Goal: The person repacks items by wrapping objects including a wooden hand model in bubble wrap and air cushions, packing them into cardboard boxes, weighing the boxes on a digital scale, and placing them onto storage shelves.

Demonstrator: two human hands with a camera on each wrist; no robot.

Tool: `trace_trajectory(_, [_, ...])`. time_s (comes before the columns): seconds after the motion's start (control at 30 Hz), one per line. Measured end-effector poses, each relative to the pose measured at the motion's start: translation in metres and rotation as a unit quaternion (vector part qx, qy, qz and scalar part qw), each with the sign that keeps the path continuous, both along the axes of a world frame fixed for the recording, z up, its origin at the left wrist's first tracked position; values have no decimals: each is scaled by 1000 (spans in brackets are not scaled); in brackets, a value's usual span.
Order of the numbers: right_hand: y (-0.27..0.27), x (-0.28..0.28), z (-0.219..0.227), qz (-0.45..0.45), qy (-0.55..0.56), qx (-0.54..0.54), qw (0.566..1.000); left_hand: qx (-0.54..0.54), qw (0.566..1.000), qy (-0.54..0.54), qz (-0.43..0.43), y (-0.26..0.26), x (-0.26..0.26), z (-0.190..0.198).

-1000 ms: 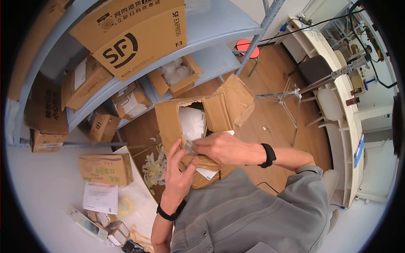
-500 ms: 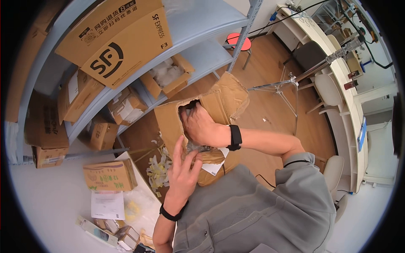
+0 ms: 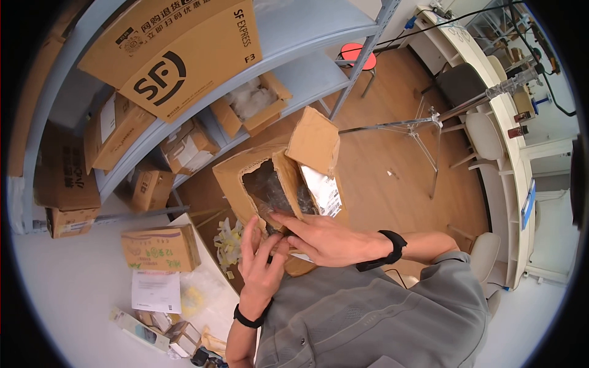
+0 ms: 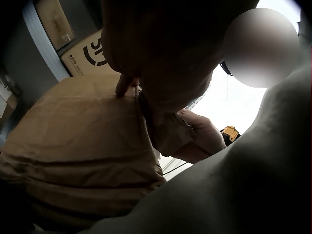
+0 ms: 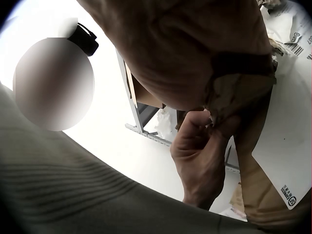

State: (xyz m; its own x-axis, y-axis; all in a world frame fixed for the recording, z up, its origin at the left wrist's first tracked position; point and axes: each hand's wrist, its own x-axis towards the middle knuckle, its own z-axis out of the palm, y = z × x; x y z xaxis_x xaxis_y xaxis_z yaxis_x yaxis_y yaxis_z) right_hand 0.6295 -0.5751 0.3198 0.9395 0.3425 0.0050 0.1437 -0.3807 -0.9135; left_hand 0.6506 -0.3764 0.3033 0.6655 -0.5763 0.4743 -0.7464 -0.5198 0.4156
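Observation:
A brown cardboard box (image 3: 232,173) with a ragged torn opening is held against the person's front in the head view. Crumpled clear plastic (image 3: 268,187) shows inside. The left hand (image 3: 261,270) lies at the near edge of the opening; the right wrist view shows its thumb and finger (image 5: 197,158) pinching torn cardboard. Beside it, the right hand (image 3: 337,240) reaches across the near edge, its fingers curled round the cardboard (image 4: 171,134) in the left wrist view. Its fingertips are partly hidden. A torn flap (image 3: 314,142) stands above a white label (image 3: 323,191).
Blue shelves (image 3: 307,27) hold several cartons, including a large SF box (image 3: 190,67). At the lower left, a table (image 3: 211,270) bears a carton (image 3: 161,248) and a paper sheet (image 3: 156,291). A tripod (image 3: 434,116) and chairs (image 3: 483,134) stand to the right.
The right hand went into the opening, then came back out to its near edge. The box has turned and the flap has shifted, showing more label. White material seen inside earlier is no longer visible.

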Motion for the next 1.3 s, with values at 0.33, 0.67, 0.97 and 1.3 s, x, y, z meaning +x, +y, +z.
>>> trace_trajectory(0.33, [0, -8, -19, 1, 37, 28, 999, 64, 998, 18, -11, 9, -4, 14])
trace_trajectory(0.67, [-5, 18, -5, -65, 65, -80, 993, 39, 999, 0, -21, -8, 5, 1])
trace_trajectory(0.97, [8, 6, -5, -245, 68, -76, 964, 81, 995, -34, -38, -8, 8, 2])
trace_trajectory(1.3, [1, -8, -15, -361, -132, -11, 923, 52, 994, -66, -66, -18, 6, -1])
